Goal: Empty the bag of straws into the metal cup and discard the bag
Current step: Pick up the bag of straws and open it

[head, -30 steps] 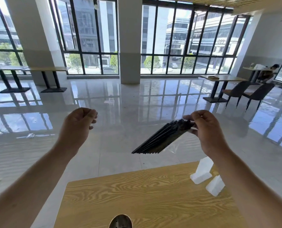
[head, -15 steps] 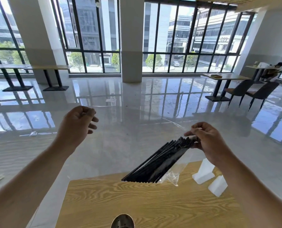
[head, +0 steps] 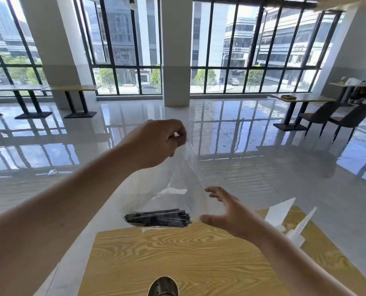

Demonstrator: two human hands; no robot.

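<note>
A: Hands?
B: Left hand [head: 160, 144] pinches the clear bag [head: 184, 174] by its top. Right hand [head: 227, 214] is spread open just beside its lower end; contact unclear.
A: Straws?
B: Black straws [head: 158, 216] lie crosswise in the bag's bottom, above the wooden table's [head: 177, 257] far edge. Metal cup [head: 163, 286] stands at the near edge, well apart.

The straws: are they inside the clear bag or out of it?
Inside. The black straws lie bundled at the bottom of the clear bag, which the left hand pinches at its top.
</note>
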